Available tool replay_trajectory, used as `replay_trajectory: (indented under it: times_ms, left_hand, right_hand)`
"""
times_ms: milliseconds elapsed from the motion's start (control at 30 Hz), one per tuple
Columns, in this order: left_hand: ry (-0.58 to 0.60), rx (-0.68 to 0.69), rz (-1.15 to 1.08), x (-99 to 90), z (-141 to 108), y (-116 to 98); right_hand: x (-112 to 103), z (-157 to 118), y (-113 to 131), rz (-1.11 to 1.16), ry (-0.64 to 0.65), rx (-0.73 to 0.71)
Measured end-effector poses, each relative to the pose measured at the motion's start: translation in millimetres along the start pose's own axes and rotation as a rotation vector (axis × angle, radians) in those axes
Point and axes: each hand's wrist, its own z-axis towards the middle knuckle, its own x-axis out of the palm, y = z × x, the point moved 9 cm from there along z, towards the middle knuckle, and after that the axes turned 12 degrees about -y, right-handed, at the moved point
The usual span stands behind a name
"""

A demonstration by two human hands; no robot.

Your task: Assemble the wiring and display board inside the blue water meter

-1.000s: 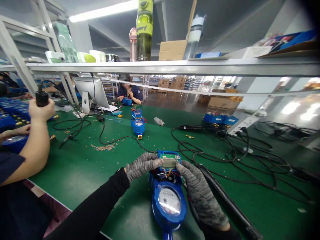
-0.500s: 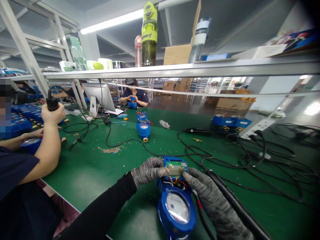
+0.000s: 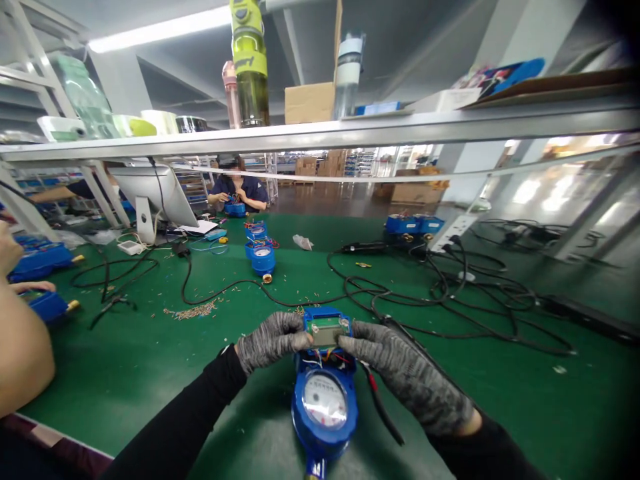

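In front of me a blue water meter lies on the green table, its round dial facing up. At its far end, a green circuit board with a grey display sits in an open blue housing. My left hand, in a grey knit glove, grips the board and housing at the left edge, thumb on the board. My gloved right hand holds the right edge the same way. Thin coloured wires show below the board. Beside the meter runs a black cable with a red band.
Black cables tangle to the right, near a power strip. Small screws lie scattered at left. More meters stand further back. A co-worker's arm reaches in from the left. Overhead runs a shelf with bottles.
The view has swung right, so the table and shelf sit further left. Both hands keep their hold on the board and housing. The co-worker's raised hand is now mostly out of frame.
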Motion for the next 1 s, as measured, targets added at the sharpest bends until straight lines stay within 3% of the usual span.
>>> replay_trajectory:
  times_ms: [333, 500, 667, 733, 833, 1000]
  left_hand:
    - [-0.134, 0.03, 0.091, -20.6, -2.4, 2.5]
    - [-0.23, 0.059, 0.02, -16.0, -2.8, 6.3]
    - [-0.553, 0.094, -0.18, -19.1, -22.1, 12.9]
    - [-0.597, 0.013, -0.302, -12.0, -29.4, 26.2]
    - [-0.538, -0.124, -0.438, 8.4, -33.1, 46.6]
    - [-0.582, -0.15, -0.651, 22.6, -37.1, 61.7]
  right_hand:
    - [0.6, -3.1, 3.5, -0.165, -0.127, -0.031]
    - [13.8, -5.0, 7.8, -0.061, -0.021, -0.018]
    - [13.2, -11.5, 7.8, 0.151, -0.029, -0.002]
    - [10.4, -13.5, 4.2, 0.197, -0.052, -0.015]
    - [7.3, -12.7, -4.1, 0.236, -0.091, -0.044]
    - [2.5, -1.8, -29.8, 0.253, -0.149, -0.04]
